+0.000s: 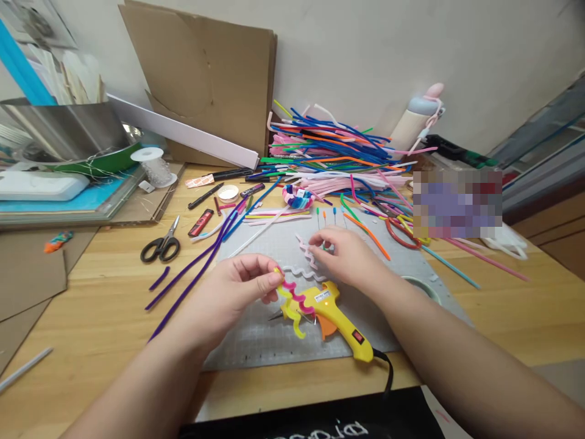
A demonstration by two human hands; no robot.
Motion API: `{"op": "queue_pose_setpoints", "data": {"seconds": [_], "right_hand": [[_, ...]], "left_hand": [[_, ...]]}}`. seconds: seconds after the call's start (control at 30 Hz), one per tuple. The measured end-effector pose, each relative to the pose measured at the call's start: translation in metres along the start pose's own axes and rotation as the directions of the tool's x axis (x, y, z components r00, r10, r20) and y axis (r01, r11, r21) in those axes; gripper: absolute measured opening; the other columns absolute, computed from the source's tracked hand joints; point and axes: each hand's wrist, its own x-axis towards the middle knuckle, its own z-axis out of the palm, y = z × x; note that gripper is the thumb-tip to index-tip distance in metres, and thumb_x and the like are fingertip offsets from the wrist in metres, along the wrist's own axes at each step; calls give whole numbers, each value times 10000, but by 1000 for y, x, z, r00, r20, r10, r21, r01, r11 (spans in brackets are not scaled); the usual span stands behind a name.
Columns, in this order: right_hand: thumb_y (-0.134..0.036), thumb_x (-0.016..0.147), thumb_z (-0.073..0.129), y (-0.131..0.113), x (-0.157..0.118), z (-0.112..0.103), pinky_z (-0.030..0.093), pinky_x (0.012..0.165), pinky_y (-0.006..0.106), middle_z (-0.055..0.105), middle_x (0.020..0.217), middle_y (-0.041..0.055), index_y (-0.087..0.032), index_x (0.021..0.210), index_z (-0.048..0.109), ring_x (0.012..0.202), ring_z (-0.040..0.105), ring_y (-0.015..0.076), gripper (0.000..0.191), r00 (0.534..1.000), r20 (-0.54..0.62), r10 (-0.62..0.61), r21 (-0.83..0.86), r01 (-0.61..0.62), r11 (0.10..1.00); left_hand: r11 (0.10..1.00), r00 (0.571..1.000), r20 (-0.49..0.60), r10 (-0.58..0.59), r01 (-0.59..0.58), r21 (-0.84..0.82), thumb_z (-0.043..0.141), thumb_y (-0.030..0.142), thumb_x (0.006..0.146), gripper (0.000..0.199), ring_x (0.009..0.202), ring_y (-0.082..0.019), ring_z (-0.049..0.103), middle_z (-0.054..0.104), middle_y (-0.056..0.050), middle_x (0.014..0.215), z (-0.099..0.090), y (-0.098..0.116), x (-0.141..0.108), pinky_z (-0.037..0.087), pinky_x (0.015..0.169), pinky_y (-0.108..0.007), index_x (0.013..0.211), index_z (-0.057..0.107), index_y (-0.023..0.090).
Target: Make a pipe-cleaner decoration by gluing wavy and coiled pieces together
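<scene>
My left hand (253, 280) pinches a yellow wavy pipe cleaner (297, 326) and a magenta wavy pipe cleaner (299, 296) together at one end, and their loose ends hang over the glue gun. My right hand (340, 253) has its fingertips closed on a pale pink wavy pipe cleaner (300, 245) just above the grey cutting mat (242, 350). Between the hands, a whitish wavy pipe cleaner (299, 272) lies on the mat. A yellow glue gun (345, 326) with an orange trigger rests below them, its nozzle pointing left.
A heap of coloured pipe cleaners (342, 146) lies at the back, near a bottle (414, 116). A striped pipe-cleaner piece (298, 196) and several upright pins (325, 215) stand beyond my hands. Black scissors (161, 247) and purple pipe cleaners (187, 280) lie left. The glue gun's cord (389, 369) trails forward.
</scene>
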Motion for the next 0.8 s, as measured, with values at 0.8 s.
{"op": "queue_pose_setpoints", "data": {"seconds": [0.8], "right_hand": [[-152, 841, 604, -59, -55, -12, 494, 662, 294, 657, 791, 16, -224, 897, 642, 743, 611, 149, 99, 972, -193, -133, 597, 224, 771]], "left_hand": [[998, 999, 2, 41, -41, -51, 709, 320, 742, 202, 580, -91, 468, 565, 18, 618, 8, -4, -1, 381, 599, -222, 709, 616, 144]]}}
